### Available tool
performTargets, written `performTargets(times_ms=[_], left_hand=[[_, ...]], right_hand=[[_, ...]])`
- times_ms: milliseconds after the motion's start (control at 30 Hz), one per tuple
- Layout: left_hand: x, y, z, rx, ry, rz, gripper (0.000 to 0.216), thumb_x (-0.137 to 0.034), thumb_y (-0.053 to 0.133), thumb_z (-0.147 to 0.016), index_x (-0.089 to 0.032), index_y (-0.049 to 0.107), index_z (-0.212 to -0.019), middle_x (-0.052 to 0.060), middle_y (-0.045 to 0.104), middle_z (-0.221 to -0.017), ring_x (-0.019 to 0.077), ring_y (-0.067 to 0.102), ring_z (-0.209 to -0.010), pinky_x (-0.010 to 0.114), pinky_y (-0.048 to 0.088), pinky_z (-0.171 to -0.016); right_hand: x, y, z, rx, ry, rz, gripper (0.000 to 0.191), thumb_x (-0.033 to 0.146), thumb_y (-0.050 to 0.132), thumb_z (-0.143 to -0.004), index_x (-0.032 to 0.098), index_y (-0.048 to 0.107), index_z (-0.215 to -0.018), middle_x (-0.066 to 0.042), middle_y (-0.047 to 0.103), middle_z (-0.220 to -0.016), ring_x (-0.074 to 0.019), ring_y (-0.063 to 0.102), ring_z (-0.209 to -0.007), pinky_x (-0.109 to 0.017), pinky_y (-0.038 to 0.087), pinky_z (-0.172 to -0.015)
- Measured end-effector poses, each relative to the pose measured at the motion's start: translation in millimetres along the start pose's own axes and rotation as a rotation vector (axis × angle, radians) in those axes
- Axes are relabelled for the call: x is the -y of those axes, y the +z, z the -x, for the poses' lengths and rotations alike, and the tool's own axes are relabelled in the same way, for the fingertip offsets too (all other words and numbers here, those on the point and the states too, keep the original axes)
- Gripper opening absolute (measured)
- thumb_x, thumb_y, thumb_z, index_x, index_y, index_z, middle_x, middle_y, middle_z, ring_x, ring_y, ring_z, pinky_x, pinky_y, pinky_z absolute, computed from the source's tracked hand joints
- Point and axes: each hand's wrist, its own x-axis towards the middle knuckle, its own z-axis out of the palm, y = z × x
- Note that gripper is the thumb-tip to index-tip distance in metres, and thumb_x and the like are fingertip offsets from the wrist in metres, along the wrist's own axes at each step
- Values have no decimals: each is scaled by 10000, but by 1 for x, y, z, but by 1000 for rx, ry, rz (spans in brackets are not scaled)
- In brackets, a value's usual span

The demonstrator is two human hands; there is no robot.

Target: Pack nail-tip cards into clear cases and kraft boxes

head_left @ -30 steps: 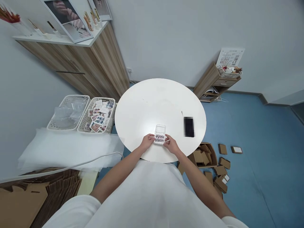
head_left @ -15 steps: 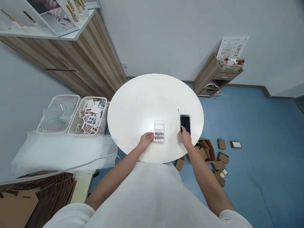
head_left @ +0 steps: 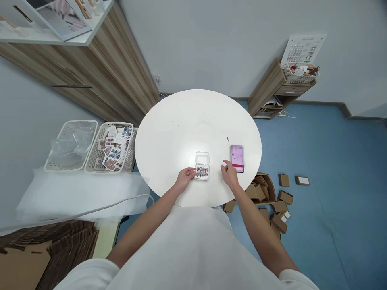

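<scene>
A small clear plastic case [head_left: 202, 165] with its lid open lies near the front edge of the round white table [head_left: 187, 125]; several dark press-on nails fill its lower half. My left hand [head_left: 184, 178] rests at the case's left edge, fingers curled against it. My right hand [head_left: 229, 175] hovers between the case and a phone [head_left: 237, 158] with a lit pink screen, fingers loosely bent, nothing visible in them.
Two white baskets stand to the left: one [head_left: 70, 146] with clear plastic pieces, one [head_left: 112, 147] with nail-set cards. White foam sheet [head_left: 78, 193] lies in front of them. Small cardboard boxes [head_left: 272, 197] litter the blue floor at right. A wooden cabinet [head_left: 121, 80] stands behind.
My right hand left the case, reached to the phone, then drew back a little; the phone's screen went from dark to lit. My left hand stayed at the case.
</scene>
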Motion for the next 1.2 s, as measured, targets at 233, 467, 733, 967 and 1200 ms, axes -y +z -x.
performTargets(times_ms=[233,467,733,967,1200], left_hand=[[-4,-3,1,94,-7,-29,423,-380,708,-603,-152,583,-938,53,650,-818,134,583,-741,304,432,-747],[-7,-10,11,142,-20,-10,397,-365,724,-596,-155,603,-909,52,658,-802,142,592,-745,324,427,-769],[-16,-15,20,197,-130,96,428,-338,759,-569,-132,617,-916,77,658,-840,143,594,-728,330,437,-759],[-17,-16,21,224,-142,163,392,-330,762,-575,-133,654,-896,78,657,-852,135,600,-726,330,429,-782],[-17,-14,26,163,-116,217,402,-315,765,-576,-128,654,-913,84,655,-868,129,596,-734,316,437,-766]], right_hand=[[29,23,2,288,191,-662,509,487,338,-843,170,416,-1234,-107,599,-1071,-149,610,-801,-289,495,-701],[33,29,-1,283,235,-858,446,384,517,-785,201,454,-1187,-88,598,-1137,-108,598,-719,-303,494,-746],[40,26,0,264,166,-881,408,408,659,-648,229,569,-1003,-57,638,-1044,-132,605,-779,-273,465,-696],[47,23,8,315,129,-970,280,374,690,-617,262,585,-851,-8,600,-1051,-155,576,-901,-287,470,-703],[49,22,24,431,121,-983,285,420,654,-660,272,566,-887,-9,544,-1096,-168,542,-955,-329,509,-708]])
